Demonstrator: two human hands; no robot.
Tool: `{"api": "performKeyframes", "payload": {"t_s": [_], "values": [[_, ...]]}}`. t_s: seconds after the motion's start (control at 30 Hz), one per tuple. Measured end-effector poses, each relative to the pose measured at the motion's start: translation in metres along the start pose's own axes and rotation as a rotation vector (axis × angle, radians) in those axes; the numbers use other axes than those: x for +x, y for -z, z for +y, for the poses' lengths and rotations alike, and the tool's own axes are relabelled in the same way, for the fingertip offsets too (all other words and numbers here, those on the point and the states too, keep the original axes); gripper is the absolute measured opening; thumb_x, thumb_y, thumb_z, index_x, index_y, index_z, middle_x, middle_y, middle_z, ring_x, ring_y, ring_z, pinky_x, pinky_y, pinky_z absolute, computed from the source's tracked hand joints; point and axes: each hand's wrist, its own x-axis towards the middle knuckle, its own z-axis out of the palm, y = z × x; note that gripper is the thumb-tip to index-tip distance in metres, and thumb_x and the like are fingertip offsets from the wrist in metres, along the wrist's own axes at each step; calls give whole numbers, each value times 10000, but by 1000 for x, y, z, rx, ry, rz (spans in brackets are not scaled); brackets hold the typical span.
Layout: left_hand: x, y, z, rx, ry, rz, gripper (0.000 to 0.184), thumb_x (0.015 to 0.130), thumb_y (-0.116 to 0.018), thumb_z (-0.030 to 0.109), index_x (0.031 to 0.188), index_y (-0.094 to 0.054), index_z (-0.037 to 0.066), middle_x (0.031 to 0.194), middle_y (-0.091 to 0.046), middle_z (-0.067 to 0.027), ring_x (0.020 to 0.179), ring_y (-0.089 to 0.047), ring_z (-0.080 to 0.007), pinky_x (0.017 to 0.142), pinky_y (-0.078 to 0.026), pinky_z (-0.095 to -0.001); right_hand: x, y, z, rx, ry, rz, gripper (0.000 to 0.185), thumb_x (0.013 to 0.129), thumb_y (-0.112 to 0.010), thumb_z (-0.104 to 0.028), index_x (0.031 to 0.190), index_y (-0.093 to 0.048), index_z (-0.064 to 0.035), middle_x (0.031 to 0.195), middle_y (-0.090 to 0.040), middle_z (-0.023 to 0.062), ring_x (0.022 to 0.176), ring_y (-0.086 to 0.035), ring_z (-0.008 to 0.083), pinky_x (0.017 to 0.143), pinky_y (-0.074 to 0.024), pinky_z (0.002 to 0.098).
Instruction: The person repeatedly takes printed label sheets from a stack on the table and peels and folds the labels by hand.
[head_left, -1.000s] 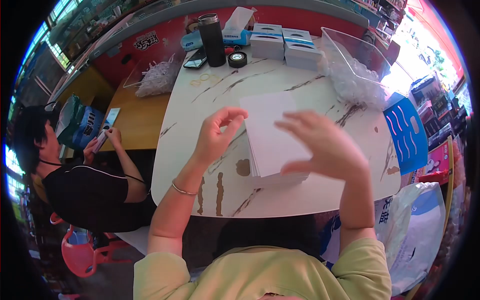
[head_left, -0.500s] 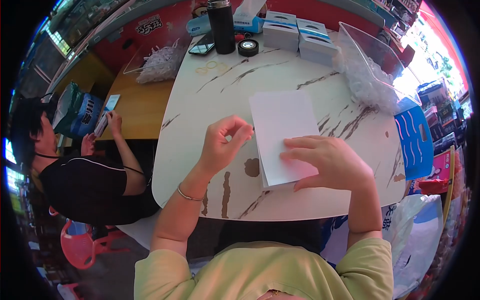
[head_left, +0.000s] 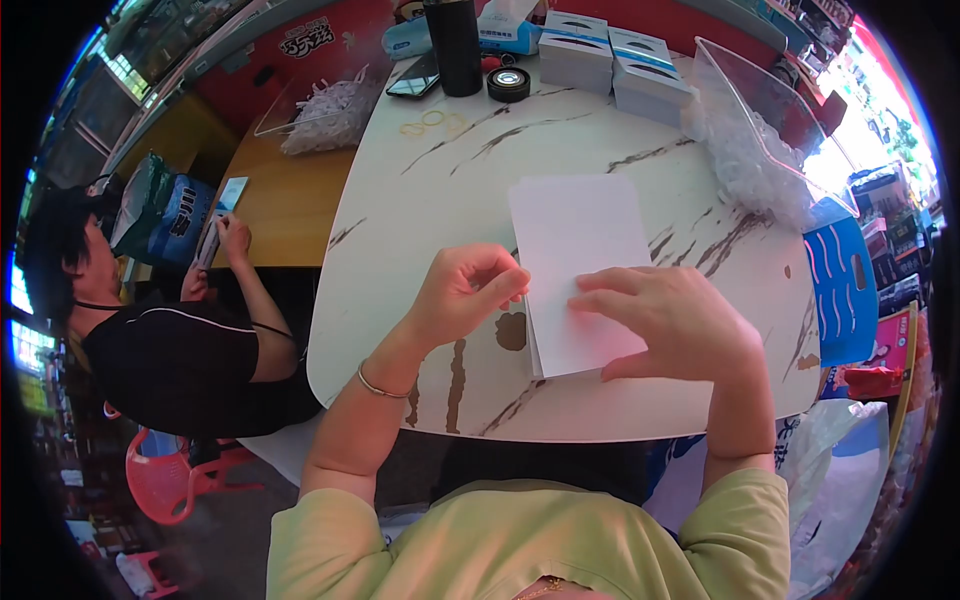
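A stack of white paper sheets (head_left: pixel 585 225) lies on the marble-patterned table in front of me, its lower left edges slightly fanned. My right hand (head_left: pixel 670 320) rests over the lower right of the stack, fingers spread and thumb apart. At the stack's left edge is my left hand (head_left: pixel 475 290), a metal bangle on its wrist. Its thumb and fingers are pinched together, the tips meeting the paper's edge. Whether a sheet is between them is hidden.
The table (head_left: pixel 430 210) carries a black bottle (head_left: pixel 454 50), its lid (head_left: pixel 508 84), a phone (head_left: pixel 414 78), rubber bands (head_left: pixel 435 124), white boxes (head_left: pixel 650 85) and a clear bin (head_left: pixel 760 160). A co-worker (head_left: pixel 180 350) sits left, holding thin cards or papers.
My left hand's pinched fingertips have come closer to the paper's left edge. My right hand stays spread over the stack. The whole view has shifted slightly.
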Motion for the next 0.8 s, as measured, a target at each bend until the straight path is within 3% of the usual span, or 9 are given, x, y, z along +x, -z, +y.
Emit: {"api": "performKeyframes", "payload": {"t_s": [0.17,0.27,0.3,0.37,0.53,0.63,0.73,0.8], "values": [[-1,2,8,-72,5,-46,241,874,-522,175,720,-576,-2,641,-575,-25,560,-530,-62,502,-426,-184,7,18,18,260,120,-112,289,715,-632,-194,982,-589,-94,889,-614,69,757,-579,275,649,-459,350],[-3,1,8,-189,14,-52,295,903,-468,208,731,-570,-8,636,-568,-39,544,-540,-80,479,-415,-192,13,31,10,-20,23,182,278,705,-595,-57,978,-628,-95,850,-644,55,681,-615,234,564,-492,289],[-3,0,7,-278,27,-30,334,919,-436,238,736,-568,-8,630,-562,-44,528,-544,-91,462,-406,-197,19,27,5,-21,29,181,278,705,-595,-57,978,-628,-95,850,-644,55,681,-615,234,564,-492,289],[-6,0,10,-351,72,-31,344,926,-411,264,778,-561,-7,636,-559,-47,508,-546,-102,449,-394,-198,30,12,-5,-261,116,583,241,711,-553,-85,945,-612,-78,809,-627,36,674,-608,216,573,-485,285],[-7,-3,15,-551,124,37,356,936,-367,322,901,-528,6,674,-556,-48,459,-545,-122,428,-368,-189,48,-18,-2,-375,233,563,276,689,-595,-97,964,-592,-67,933,-585,22,807,-590,156,579,-494,273],[-5,-8,20,-430,199,116,324,935,-378,312,943,-502,13,696,-555,-40,488,-550,-107,432,-366,-181,50,-17,-7,-65,187,516,226,685,-635,-106,907,-599,-91,874,-575,18,760,-586,164,569,-483,273],[-6,-10,15,-452,179,67,317,932,-390,312,926,-508,18,706,-552,-31,534,-552,-88,445,-370,-179,52,-17,-3,99,202,537,164,683,-660,-108,834,-596,-111,798,-552,19,704,-569,187,549,-465,285],[-8,-7,5,-498,117,-39,297,940,-369,285,1015,-491,25,807,-558,-54,595,-550,-108,447,-369,-190,54,-18,-2,170,224,534,140,685,-657,-100,808,-592,-113,769,-538,21,680,-558,194,539,-456,290]]}}
